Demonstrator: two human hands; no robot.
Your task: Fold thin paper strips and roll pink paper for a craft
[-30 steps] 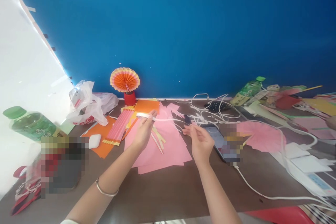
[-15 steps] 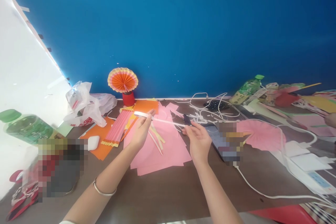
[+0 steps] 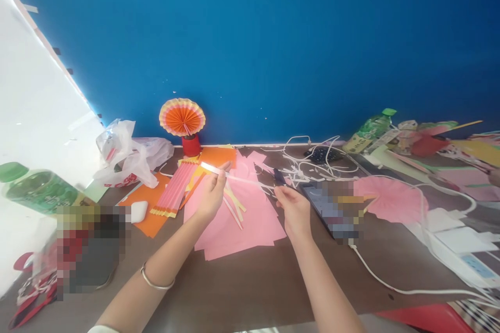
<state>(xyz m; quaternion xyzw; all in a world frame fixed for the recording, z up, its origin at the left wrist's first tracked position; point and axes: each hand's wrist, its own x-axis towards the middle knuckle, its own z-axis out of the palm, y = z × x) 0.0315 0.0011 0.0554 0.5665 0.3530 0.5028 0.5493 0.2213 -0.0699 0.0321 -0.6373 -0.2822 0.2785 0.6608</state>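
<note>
White tape (image 3: pixel 210 167) is stretched over the pink paper (image 3: pixel 246 229), gripped by the left hand (image 3: pixel 212 199) and the right hand (image 3: pixel 296 212).

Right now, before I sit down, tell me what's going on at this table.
A person's left hand holds a white roll, apparently tape, and the right hand pinches the end of the white strip coming off it. The strip stretches between the hands, above pink sheets on the table. Pleated pink paper lies to the left of the sheets, and behind it a round orange pleated fan stands above a red base.
</note>
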